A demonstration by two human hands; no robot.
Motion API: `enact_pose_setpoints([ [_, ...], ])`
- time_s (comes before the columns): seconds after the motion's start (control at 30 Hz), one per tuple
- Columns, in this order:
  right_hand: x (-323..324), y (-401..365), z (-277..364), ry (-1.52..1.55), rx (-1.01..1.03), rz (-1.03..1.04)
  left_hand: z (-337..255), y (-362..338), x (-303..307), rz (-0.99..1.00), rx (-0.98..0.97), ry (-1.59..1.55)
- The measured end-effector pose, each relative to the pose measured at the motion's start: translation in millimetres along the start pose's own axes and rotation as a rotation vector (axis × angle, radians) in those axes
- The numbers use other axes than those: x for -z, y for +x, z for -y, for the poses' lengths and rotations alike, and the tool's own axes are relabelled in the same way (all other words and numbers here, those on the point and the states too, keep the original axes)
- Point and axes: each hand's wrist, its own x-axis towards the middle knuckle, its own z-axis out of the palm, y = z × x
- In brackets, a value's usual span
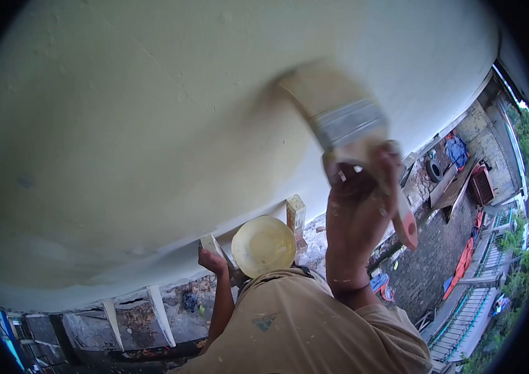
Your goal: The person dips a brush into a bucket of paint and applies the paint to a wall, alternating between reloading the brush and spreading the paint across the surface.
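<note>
A wide paintbrush point(347, 121) with pale bristles and a metal band is gripped in my right hand point(361, 209). Its bristles meet the wall point(152, 124) and are blurred by motion. The end of the brush handle sticks out beside my wrist. Lower down, my left hand point(214, 262) is closed around a wooden upright point(213, 244) close to the wall. Between this upright and a second paint-stained one point(295, 215) sits a round pale-yellow container point(263, 246), right in front of my shirt. Whitish residue coats its inside.
Far below on the right lies a brick-paved yard point(426, 262) with a tyre point(434, 170), boards point(457, 190) and an orange sheet point(461, 268). A railing point(464, 318) runs along its edge. Pale slanted posts point(162, 315) stand beneath the wall at lower left.
</note>
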Motion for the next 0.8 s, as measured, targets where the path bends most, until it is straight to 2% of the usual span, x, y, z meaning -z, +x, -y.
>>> enact_pose_setpoints([
  [0.07,-4.3,0.6,5.3,0.002,0.188,0.071,-2.9,-3.0,3.4,0.018,0.02,0.001],
  [0.13,12.1,-3.7,-17.2,-0.056,0.207,0.061,-1.5,-0.6,1.6,0.017,0.014,0.034],
  [0.17,33.1,-7.7,-40.0,-0.227,0.107,-0.026,1.9,-1.3,1.1,0.016,0.004,0.073],
  [0.2,53.6,-13.7,-62.1,-0.22,0.0,-0.009,4.7,-3.1,0.0,0.015,-0.003,0.11],
  [0.3,143.3,-59.7,-98.2,-0.479,-0.123,-0.166,-2.1,-2.8,2.5,0.031,0.085,-0.001],
  [0.33,153.9,-70.3,-97.8,-0.494,-0.228,-0.242,-4.3,-1.5,0.7,0.028,0.118,-0.048],
  [0.4,176.9,-74.1,-97.2,-0.483,-0.513,-0.418,-1.2,-1.2,0.7,0.033,0.065,-0.023],
  [0.43,182.8,-71.8,-100.5,-0.507,-0.601,-0.44,3.3,-2.1,2.4,0.04,0.038,-0.01],
  [0.53,160.9,-51.3,-105.1,-0.368,-0.598,-0.317,13.7,-2.9,-2.5,0.027,0.042,-0.046],
  [0.57,131.8,-37.4,-93.6,-0.311,-0.511,-0.283,5.3,-1.4,-1.8,0.028,0.072,-0.105],
  [0.6,101.8,-29.0,-77.6,-0.255,-0.435,-0.257,14.1,-6.8,5.8,0.153,0.139,0.074],
  [0.67,83.9,-25.2,-53.3,-0.215,-0.294,-0.179,-8.9,4.7,3.9,0.042,0.077,-0.068],
  [0.7,77.5,-21.7,-42.3,-0.17,-0.191,-0.13,0.1,3.0,-2.2,-0.013,0.012,-0.037],
  [0.8,66.9,-15.4,-27.2,-0.173,0.124,0.0,-23.5,5.7,5.5,0.03,0.129,-0.103],
])
